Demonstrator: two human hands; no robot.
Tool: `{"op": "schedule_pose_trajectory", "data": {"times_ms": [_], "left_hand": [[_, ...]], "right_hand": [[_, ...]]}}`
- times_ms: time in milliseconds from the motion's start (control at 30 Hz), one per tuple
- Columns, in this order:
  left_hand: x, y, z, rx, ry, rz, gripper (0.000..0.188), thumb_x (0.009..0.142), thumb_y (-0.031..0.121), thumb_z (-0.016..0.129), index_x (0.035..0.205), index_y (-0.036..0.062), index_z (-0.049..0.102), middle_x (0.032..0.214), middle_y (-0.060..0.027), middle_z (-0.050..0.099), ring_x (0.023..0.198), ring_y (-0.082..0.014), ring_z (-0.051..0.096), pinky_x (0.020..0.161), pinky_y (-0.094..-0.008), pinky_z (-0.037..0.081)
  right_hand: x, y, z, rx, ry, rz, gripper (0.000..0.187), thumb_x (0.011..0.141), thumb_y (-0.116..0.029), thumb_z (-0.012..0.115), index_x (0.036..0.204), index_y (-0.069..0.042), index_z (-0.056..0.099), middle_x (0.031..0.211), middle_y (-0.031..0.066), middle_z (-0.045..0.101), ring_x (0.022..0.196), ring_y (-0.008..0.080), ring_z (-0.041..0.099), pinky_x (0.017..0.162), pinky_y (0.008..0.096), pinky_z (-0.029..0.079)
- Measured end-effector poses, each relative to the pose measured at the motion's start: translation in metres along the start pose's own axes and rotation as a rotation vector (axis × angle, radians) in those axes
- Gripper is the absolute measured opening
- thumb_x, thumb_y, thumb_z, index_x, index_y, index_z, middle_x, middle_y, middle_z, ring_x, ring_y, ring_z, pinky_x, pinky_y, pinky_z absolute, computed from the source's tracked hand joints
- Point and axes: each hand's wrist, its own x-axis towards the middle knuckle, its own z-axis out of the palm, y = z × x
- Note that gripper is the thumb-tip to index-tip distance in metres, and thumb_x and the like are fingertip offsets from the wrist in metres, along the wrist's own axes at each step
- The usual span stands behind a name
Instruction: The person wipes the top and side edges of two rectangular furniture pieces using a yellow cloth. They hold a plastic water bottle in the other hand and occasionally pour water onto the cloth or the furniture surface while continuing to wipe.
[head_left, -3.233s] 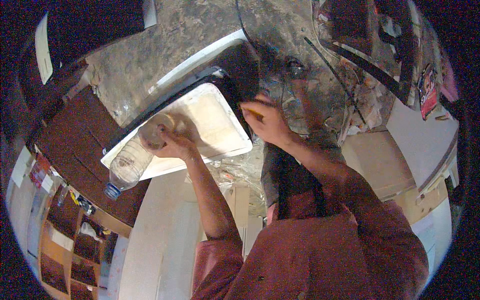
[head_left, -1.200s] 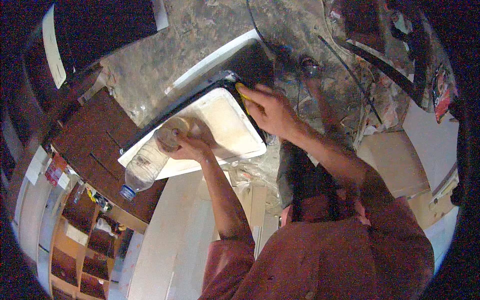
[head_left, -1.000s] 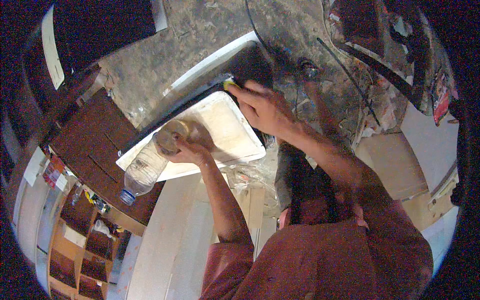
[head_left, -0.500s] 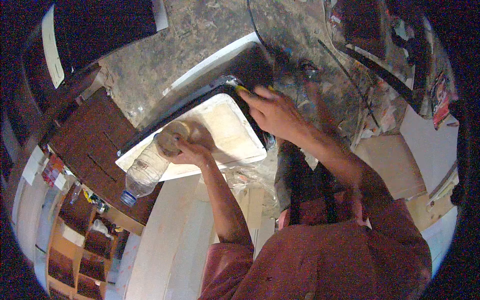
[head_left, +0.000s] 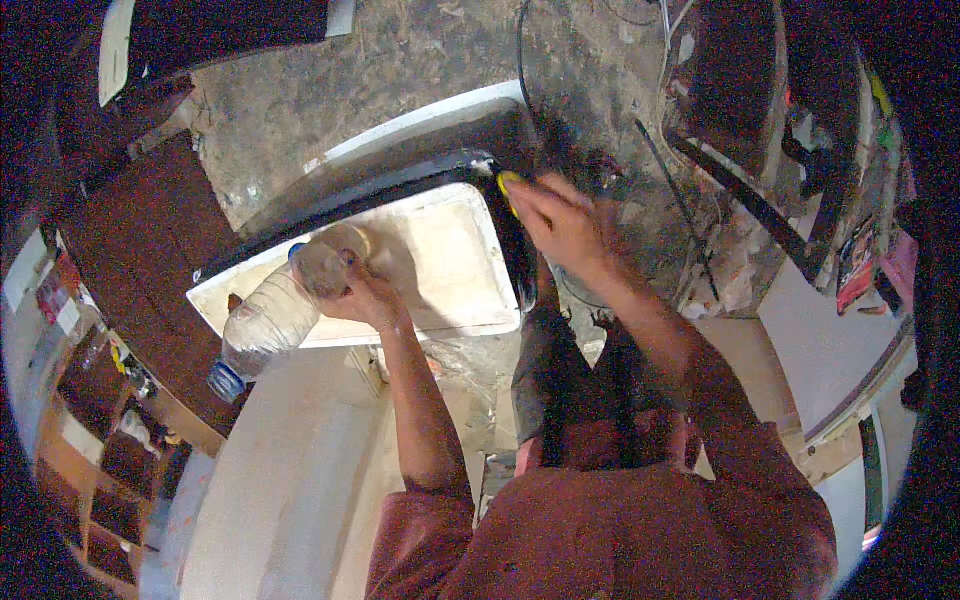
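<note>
My left hand [head_left: 365,302] is closed around a round, greyish-tan end beside a clear plastic bottle [head_left: 268,322] with a blue cap [head_left: 227,382]. Whether that round end is the bottle's base or a separate cup, I cannot tell. Both lie over a cream-white, shallow, tray-like panel [head_left: 440,225] with a raised rim. My right hand [head_left: 572,228] pinches a small yellow piece [head_left: 508,190], its kind unclear, against the black border [head_left: 514,255] at the panel's right side. The fingertips partly hide the piece.
A stained, rough floor [head_left: 420,65] spreads beyond the panel. Left of it are a dark brown board [head_left: 150,280] and wooden shelving [head_left: 100,480]. Pale boards [head_left: 270,470] lie near my left arm. Dark strips and scraps [head_left: 750,205] lie to the right.
The view has shifted, so the panel and bottle sit farther left. My right hand with the yellow piece has moved slightly down along the black border. My left hand keeps its grip.
</note>
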Motion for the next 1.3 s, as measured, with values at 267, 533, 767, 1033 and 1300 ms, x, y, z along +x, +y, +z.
{"op": "schedule_pose_trajectory", "data": {"times_ms": [267,533,767,1033,1300], "left_hand": [[-0.004,0.015,0.003,-0.019,0.003,0.017,0.075,0.075,0.011,0.079,0.139,-0.0024,0.041,0.136,-0.0132,0.051,0.124,-0.0269,0.049,0.108,-0.0410,0.039],[-0.003,0.004,0.003,-0.069,-0.014,0.057,0.062,0.081,0.015,0.078,0.134,0.0011,0.048,0.133,-0.0138,0.054,0.122,-0.0281,0.052,0.104,-0.0418,0.045],[-0.008,0.016,0.006,0.031,0.024,0.006,0.069,0.078,0.015,0.081,0.136,-0.0004,0.047,0.135,-0.0143,0.053,0.123,-0.0295,0.051,0.107,-0.0428,0.041],[-0.003,0.015,0.002,0.059,-0.039,0.003,0.075,0.073,0.006,0.074,0.139,-0.0034,0.039,0.137,-0.0173,0.048,0.126,-0.0299,0.048,0.109,-0.0425,0.039],[-0.003,0.013,0.000,0.132,-0.053,0.128,0.063,0.079,0.015,0.081,0.132,-0.0008,0.051,0.134,-0.0146,0.055,0.124,-0.0282,0.052,0.108,-0.0420,0.041]], "right_hand": [[0.025,-0.019,0.004,0.062,0.097,0.100,0.022,0.088,-0.012,0.072,0.109,-0.005,0.072,0.096,0.0129,0.068,0.081,0.0253,0.067,0.070,0.0326,0.054],[0.025,-0.022,0.007,0.082,0.078,0.338,0.020,0.088,-0.011,0.073,0.105,-0.001,0.072,0.086,0.0092,0.063,0.079,0.0187,0.063,0.069,0.0292,0.050],[0.064,0.002,0.004,0.071,-0.143,0.235,0.019,0.088,-0.016,0.073,0.102,-0.002,0.073,0.088,0.0109,0.065,0.081,0.0215,0.065,0.072,0.0309,0.050],[0.100,0.007,0.003,0.019,-0.461,-0.041,0.023,0.089,-0.025,0.070,0.097,-0.004,0.074,0.093,0.0142,0.068,0.087,0.0292,0.066,0.080,0.0371,0.053],[0.105,0.012,-0.013,0.029,-0.543,0.088,0.024,0.091,-0.028,0.068,0.097,-0.005,0.074,0.091,0.0145,0.068,0.087,0.0298,0.067,0.079,0.0381,0.053]]}}
